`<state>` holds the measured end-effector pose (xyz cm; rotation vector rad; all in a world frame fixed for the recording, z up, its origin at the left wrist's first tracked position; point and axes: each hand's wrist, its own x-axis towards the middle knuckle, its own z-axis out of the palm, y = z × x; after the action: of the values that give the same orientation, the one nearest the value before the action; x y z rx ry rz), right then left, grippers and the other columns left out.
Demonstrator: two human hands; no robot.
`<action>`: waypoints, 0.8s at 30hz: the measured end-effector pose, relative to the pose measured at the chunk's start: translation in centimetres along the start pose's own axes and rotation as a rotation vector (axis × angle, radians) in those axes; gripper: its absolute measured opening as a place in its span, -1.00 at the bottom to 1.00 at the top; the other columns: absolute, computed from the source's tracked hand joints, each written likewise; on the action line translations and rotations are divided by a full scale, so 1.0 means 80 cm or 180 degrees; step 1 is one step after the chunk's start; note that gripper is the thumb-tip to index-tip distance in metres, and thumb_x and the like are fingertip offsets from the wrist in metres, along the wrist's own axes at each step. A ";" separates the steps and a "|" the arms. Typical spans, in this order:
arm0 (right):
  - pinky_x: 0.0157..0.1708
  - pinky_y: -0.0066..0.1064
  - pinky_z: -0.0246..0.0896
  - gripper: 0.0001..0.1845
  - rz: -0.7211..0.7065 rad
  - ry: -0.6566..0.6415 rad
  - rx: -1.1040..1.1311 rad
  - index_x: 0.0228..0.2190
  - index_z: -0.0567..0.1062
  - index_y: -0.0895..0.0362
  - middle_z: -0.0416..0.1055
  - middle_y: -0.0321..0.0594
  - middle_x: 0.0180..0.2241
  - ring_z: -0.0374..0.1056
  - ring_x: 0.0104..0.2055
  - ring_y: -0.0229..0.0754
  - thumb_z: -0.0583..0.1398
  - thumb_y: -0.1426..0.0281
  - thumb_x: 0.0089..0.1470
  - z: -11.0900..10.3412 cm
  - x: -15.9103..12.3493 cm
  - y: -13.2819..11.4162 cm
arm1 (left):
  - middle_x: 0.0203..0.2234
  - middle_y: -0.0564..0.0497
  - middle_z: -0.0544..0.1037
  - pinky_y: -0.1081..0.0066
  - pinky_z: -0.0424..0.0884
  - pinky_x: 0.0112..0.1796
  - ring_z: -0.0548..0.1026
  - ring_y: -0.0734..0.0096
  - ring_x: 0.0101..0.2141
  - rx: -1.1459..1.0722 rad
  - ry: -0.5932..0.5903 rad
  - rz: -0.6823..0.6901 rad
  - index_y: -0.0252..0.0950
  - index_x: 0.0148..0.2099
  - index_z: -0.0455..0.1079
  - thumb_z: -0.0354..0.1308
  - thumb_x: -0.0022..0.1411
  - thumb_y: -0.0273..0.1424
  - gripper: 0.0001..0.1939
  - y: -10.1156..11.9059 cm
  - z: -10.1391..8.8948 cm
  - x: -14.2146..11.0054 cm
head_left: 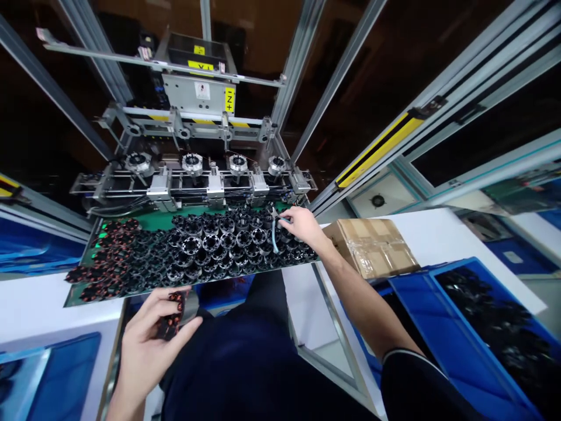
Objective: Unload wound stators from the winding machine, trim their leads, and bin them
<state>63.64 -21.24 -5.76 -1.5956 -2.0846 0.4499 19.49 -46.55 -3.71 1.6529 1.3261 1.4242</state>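
My left hand (151,333) is low at the front, fingers wrapped round a black ring-shaped part with copper-red windings (174,313). My right hand (300,227) reaches over the right end of a green tray (153,221) and pinches a small tool with a light blue handle (274,237) that hangs down over the parts. The tray holds several bare black ring parts (223,245) in the middle and right. Wound parts with copper-red coils (107,257) fill its left end.
Behind the tray stands a machine with a row of round fixtures (193,164) inside an aluminium frame. A taped cardboard box (372,245) lies on the white table at right. A blue bin of black parts (491,327) sits at lower right.
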 end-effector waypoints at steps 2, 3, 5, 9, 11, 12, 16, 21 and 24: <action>0.01 -0.16 0.47 -0.87 0.0049 -0.0065 -0.0061 -0.28 0.81 0.04 0.72 -0.15 -0.30 0.50 -0.24 -0.07 0.47 0.26 0.29 0.000 0.004 -0.009 | 0.07 -0.09 0.79 0.36 0.74 -0.02 0.81 0.17 0.04 0.0146 -0.0044 0.0125 -0.13 -0.14 0.61 0.67 0.33 -0.35 -0.73 0.008 0.000 0.001; 0.05 -0.14 0.48 -0.83 0.0067 -0.0054 -0.0069 -0.28 0.79 0.05 0.74 -0.12 -0.28 0.52 -0.20 -0.04 0.45 0.24 0.32 -0.002 0.001 -0.013 | 0.09 -0.10 0.79 0.35 0.74 -0.03 0.81 0.17 0.04 0.0171 -0.0072 0.0123 -0.13 -0.14 0.59 0.66 0.35 -0.35 -0.72 0.012 -0.001 0.001; 0.14 -0.09 0.49 -0.75 0.0080 -0.0002 -0.0036 -0.19 0.77 0.04 0.79 -0.07 -0.15 0.57 -0.09 0.03 0.37 0.15 0.42 -0.008 -0.012 -0.022 | 0.10 -0.10 0.79 0.35 0.73 -0.05 0.81 0.19 0.04 0.0191 -0.0126 0.0097 -0.14 -0.14 0.55 0.64 0.39 -0.36 -0.71 0.020 -0.005 -0.001; 0.23 -0.06 0.50 -0.57 0.0164 0.0516 0.0399 -0.02 0.67 0.01 0.77 -0.07 0.02 0.61 0.07 0.07 0.20 -0.04 0.57 -0.024 -0.057 -0.039 | 0.04 -0.07 0.78 0.37 0.72 -0.06 0.82 0.21 0.03 0.0275 -0.0083 0.0168 -0.14 -0.09 0.58 0.66 0.39 -0.37 -0.71 0.034 -0.011 -0.001; 0.19 -0.07 0.51 -0.53 0.0276 0.0886 0.0740 -0.02 0.62 -0.02 0.70 -0.07 0.02 0.58 0.07 0.07 0.16 -0.11 0.56 -0.029 -0.081 -0.045 | 0.03 -0.06 0.76 0.36 0.73 -0.05 0.82 0.21 0.02 0.0376 -0.0029 0.0195 -0.14 -0.08 0.60 0.69 0.36 -0.38 -0.69 0.040 -0.011 0.002; 0.12 -0.08 0.51 -0.52 0.0316 0.0987 0.0930 -0.01 0.58 -0.03 0.65 -0.07 0.00 0.55 0.03 0.05 0.16 -0.14 0.54 -0.029 -0.093 -0.049 | 0.02 -0.05 0.75 0.36 0.73 -0.05 0.82 0.21 0.02 0.0420 -0.0001 0.0203 -0.14 -0.08 0.59 0.70 0.34 -0.39 -0.68 0.043 -0.010 0.004; -0.25 -0.27 0.30 -0.52 0.0432 0.0599 0.2257 0.02 0.47 -0.10 0.41 -0.26 -0.11 0.28 -0.25 -0.14 0.45 -0.04 0.27 -0.008 -0.144 -0.092 | -0.03 -0.04 0.73 0.30 0.74 -0.08 0.82 0.19 -0.02 0.0496 0.0044 0.0266 -0.15 -0.10 0.60 0.72 0.30 -0.39 -0.66 0.054 0.001 0.017; -0.20 -0.25 0.34 -0.79 0.0440 -0.0249 0.3301 0.02 0.66 -0.07 0.49 -0.34 -0.27 0.39 -0.26 -0.17 0.43 0.14 0.46 0.040 -0.202 -0.212 | 0.04 -0.07 0.77 0.24 0.75 -0.06 0.81 0.17 -0.02 0.0479 -0.0038 0.0420 -0.15 -0.10 0.58 0.66 0.34 -0.40 -0.71 0.065 0.018 0.031; -0.25 -0.22 0.40 -0.70 0.0356 -0.0592 0.3491 0.06 0.78 -0.03 0.53 -0.35 -0.39 0.35 -0.38 -0.20 0.41 0.05 0.52 0.053 -0.205 -0.277 | 0.09 -0.09 0.78 0.23 0.75 -0.05 0.80 0.16 0.01 0.0407 -0.0129 0.0418 -0.14 -0.08 0.59 0.67 0.33 -0.39 -0.70 0.068 0.024 0.032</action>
<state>46.89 -42.83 -0.44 -0.9895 -1.3718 1.4951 22.86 -45.66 1.60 1.8730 1.3315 1.3970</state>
